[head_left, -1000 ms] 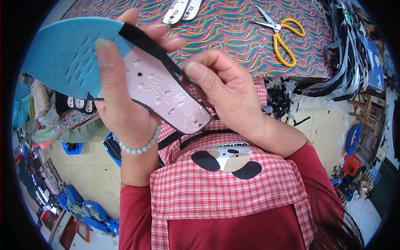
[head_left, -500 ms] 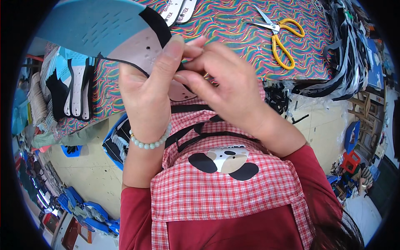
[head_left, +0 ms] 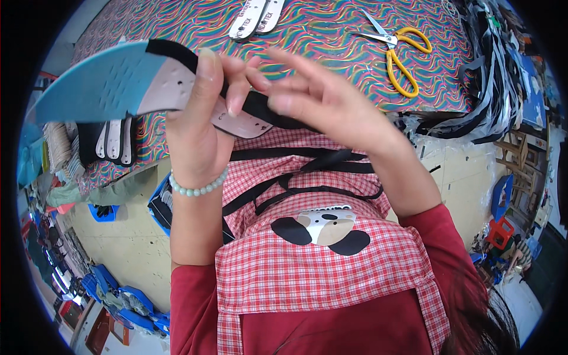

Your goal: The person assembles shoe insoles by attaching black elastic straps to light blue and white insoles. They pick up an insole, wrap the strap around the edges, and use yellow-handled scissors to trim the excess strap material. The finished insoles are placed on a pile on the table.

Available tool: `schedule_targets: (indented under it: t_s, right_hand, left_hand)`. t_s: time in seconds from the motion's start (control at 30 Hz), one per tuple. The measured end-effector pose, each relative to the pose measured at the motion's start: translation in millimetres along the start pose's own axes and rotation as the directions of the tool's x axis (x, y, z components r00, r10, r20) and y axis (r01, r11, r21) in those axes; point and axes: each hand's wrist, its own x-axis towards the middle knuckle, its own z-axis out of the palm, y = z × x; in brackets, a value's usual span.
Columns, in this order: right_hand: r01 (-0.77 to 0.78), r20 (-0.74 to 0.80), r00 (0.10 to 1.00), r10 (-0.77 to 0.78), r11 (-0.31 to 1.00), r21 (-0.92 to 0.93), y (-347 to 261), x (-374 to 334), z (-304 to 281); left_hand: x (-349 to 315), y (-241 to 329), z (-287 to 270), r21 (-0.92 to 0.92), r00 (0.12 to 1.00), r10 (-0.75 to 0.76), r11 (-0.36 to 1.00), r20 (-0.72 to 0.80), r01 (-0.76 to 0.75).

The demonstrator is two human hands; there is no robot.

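Note:
My left hand [head_left: 198, 127] is closed on an insole [head_left: 112, 83], blue at one end and pale pink with small holes toward the other. The thumb presses on its top face. Black edging runs along the insole's far rim, and a black strip [head_left: 260, 109] leads off beside my left fingers toward my right hand [head_left: 337, 109]. That right hand, partly blurred, hovers just right of the insole with fingers apart. The strip passes below its thumb; any contact there is unclear. More black strip lies in loops across my lap on the checked apron [head_left: 331, 284].
Yellow-handled scissors [head_left: 391, 40] lie spread on the patterned tablecloth [head_left: 331, 23]. Two pale insoles [head_left: 254, 21] rest at the far side. More insoles [head_left: 112, 141] are stacked at the left. Black and grey strips [head_left: 497, 77] hang at the right. A blue bin [head_left: 158, 204] stands below the table.
The insole and my left hand have moved lower and slightly left, and the insole has tilted. My right hand has come away from its pinch beside the left fingers, its fingers now spread.

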Motion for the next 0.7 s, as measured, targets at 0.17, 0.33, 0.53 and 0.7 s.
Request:
schedule_targets:
  t_s: [0.17, 0.33, 0.53, 0.7]
  right_hand:
    - [0.335, 0.027, 0.930, -0.367, 0.814, -0.474, -25, -1, 2]
    - [0.378, 0.178, 0.909, -0.377, 0.563, -0.735, -22, -12, 1]
    - [0.027, -0.165, 0.985, -0.060, 0.980, -0.196, -1, -31, 33]
    - [0.299, 0.120, 0.947, -0.298, 0.681, -0.668, -32, 3, -35]
  left_hand:
    - [-10, 5, 12, -0.231, 0.994, 0.104, 0.967, -0.039, -0.110]
    - [-5, 14, 5, -0.644, 0.999, 0.023, 0.765, -0.024, -0.033]
    - [4, 0, 19, -0.616, 0.999, 0.036, 0.786, -0.032, -0.048]
    - [-27, 16, -5, 0.824, 0.977, 0.074, 0.528, 0.198, -0.207]
